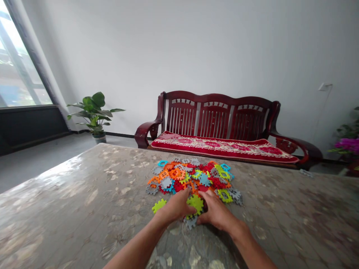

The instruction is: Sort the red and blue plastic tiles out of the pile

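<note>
Two bare hands meet at the front of a heap of plastic interlocking building pieces (179,174) with notched edges, in red, orange, blue, grey and lime. Between them is a lime-green building piece (195,203). My left hand (179,205) curls round its left side, the thumb pressed on its face. From the right, my right hand (214,212) grips its edge with thumb and fingers. A grey piece (191,222) shows just below it; whether the two are joined I cannot tell. Another lime piece (159,206) lies beside my left wrist. Some fingertips are hidden.
A patterned cloth (84,209) covers the table. One grey piece (306,173) lies apart near the far right edge. Behind the table stands a dark red wooden bench (214,116) with a red floral cover. A potted plant (95,112) is on the floor at left.
</note>
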A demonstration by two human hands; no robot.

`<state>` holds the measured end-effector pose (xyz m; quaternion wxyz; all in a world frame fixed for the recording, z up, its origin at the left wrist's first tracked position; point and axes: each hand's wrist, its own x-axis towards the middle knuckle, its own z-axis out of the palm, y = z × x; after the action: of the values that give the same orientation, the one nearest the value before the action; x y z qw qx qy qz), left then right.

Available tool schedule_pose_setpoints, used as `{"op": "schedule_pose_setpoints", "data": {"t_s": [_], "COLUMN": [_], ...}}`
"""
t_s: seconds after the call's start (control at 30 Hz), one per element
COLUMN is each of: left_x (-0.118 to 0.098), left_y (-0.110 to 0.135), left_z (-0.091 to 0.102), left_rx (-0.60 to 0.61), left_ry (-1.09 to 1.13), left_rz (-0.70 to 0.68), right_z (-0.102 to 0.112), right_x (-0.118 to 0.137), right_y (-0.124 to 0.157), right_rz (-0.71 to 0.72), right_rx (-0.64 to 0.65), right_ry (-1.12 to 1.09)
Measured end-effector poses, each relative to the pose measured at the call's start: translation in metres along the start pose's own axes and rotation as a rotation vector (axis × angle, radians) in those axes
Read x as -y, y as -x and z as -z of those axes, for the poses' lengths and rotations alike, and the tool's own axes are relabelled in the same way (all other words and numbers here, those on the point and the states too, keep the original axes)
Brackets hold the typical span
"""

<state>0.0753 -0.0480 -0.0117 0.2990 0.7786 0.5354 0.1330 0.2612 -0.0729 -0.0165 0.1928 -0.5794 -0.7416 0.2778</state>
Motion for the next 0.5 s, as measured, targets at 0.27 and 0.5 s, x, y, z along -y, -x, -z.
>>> {"op": "schedule_pose_setpoints", "data": {"t_s": [0.27,0.5], "left_x": [-0.0024,-0.0069], "left_y": [-0.0017,0.0012], "left_z": [0.0025,-0.0022], "left_rx": [0.045,0.008], "left_ry": [0.087,0.099], "left_rz": [0.109,0.029], "right_z": [0.0015,-0.0031], "right_x": [0.005,0.0011], "right_y": [0.0036,-0.0019], "right_rz": [0.039,0.072], "right_rx": [-0.01,-0.05], "right_ry": [-0.023,-0.019]}}
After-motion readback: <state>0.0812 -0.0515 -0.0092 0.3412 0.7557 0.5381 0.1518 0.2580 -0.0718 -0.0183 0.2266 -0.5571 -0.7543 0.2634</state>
